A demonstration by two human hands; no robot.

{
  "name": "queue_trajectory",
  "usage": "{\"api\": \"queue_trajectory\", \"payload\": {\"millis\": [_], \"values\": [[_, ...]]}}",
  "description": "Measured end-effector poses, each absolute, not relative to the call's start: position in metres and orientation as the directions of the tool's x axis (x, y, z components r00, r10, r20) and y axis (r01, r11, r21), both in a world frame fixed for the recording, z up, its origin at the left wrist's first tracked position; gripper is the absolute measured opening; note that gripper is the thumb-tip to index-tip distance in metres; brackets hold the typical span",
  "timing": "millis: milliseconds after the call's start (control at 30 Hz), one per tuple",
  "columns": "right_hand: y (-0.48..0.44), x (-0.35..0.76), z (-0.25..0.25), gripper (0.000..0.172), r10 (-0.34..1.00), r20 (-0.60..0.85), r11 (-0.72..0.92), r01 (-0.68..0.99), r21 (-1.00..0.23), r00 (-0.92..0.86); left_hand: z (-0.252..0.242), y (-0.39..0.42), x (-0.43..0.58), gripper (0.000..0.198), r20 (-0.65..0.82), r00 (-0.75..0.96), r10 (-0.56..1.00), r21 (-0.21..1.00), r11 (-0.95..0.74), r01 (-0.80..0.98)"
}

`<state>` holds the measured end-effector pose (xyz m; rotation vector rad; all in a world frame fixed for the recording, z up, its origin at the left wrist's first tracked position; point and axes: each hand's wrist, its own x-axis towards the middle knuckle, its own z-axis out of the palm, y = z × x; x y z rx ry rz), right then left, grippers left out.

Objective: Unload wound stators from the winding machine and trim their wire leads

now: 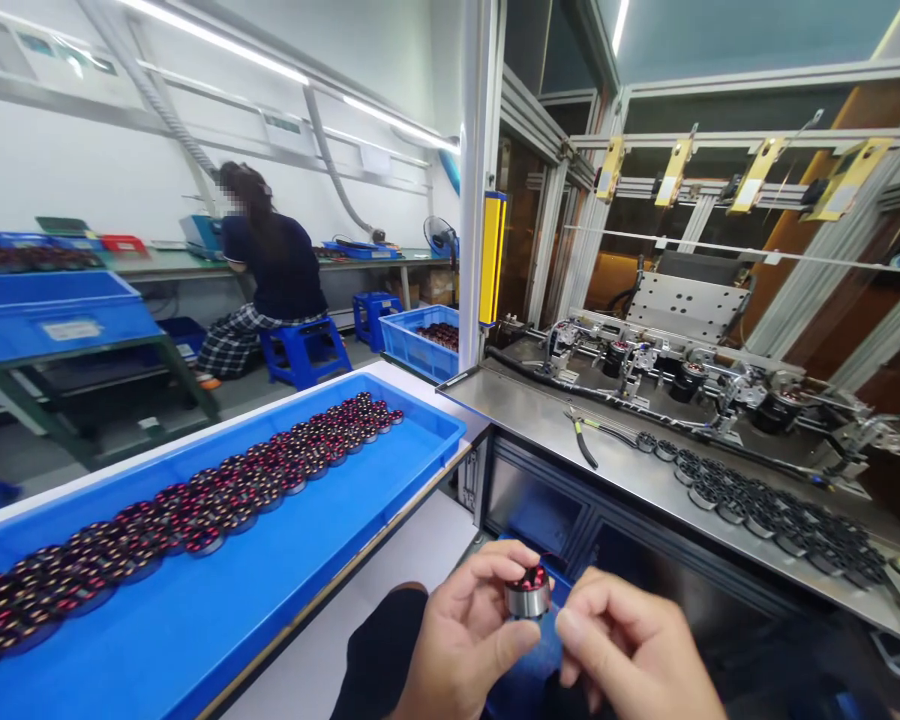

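My left hand (461,640) pinches a small round motor stator (529,592) with a silver ring and red copper windings, low in the head view. My right hand (630,650) is curled close beside it, fingertips near the part's right side; I cannot tell if they touch it. To the left lies a long blue tray (285,560) holding rows of several similar wound stators (195,515).
A steel bench (540,425) to the right carries pliers (583,440), a line of dark round parts (780,510) and a winding machine (690,370). Farther back a person (270,270) sits on a blue stool, with blue crates (420,345) nearby.
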<state>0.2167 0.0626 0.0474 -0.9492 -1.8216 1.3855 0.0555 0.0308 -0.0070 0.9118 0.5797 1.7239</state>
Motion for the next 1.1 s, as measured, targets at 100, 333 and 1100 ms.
{"api": "queue_trajectory", "payload": {"millis": [100,333,1100], "values": [[0.058,0.205,0.006,0.049,0.756,-0.057,-0.122,-0.055,-0.991,-0.652,-0.01,0.034,0.048,0.026,0.328,-0.097,0.94,0.743,-0.32,-0.588],[0.059,0.194,-0.024,0.042,0.757,0.154,-0.318,-0.564,-0.762,-0.635,0.01,0.035,0.027,0.042,0.745,0.083,0.662,0.665,-0.747,-0.009],[0.046,0.202,-0.013,0.057,0.805,0.003,-0.439,-0.6,-0.669,-0.593,-0.02,0.014,0.039,0.047,0.896,-0.058,0.44,0.374,-0.677,0.634]]}}
